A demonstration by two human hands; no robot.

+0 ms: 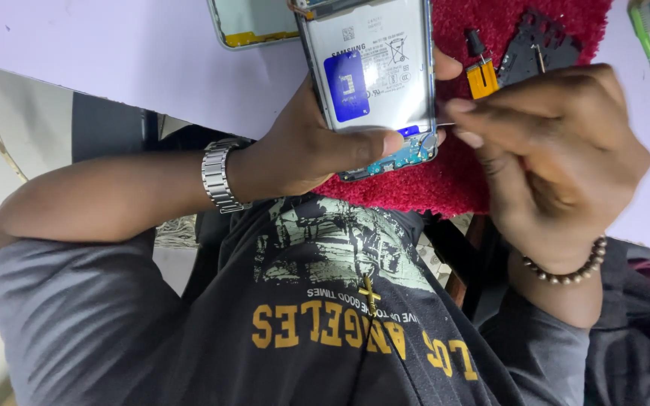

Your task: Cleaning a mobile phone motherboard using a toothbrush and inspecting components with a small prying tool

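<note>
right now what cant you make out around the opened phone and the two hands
- Head view: tool tip at the opened phone, hidden by the right hand.
- Top of the phone, cut off by the upper edge.
- Left hand fingers, behind the phone.
- Small black parts on the red mat, too small to tell.

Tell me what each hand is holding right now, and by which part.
The left hand clasps the opened phone around its lower sides. The right hand pinches a thin metal tool at the phone's lower edge; the grip hides most of it.
</note>
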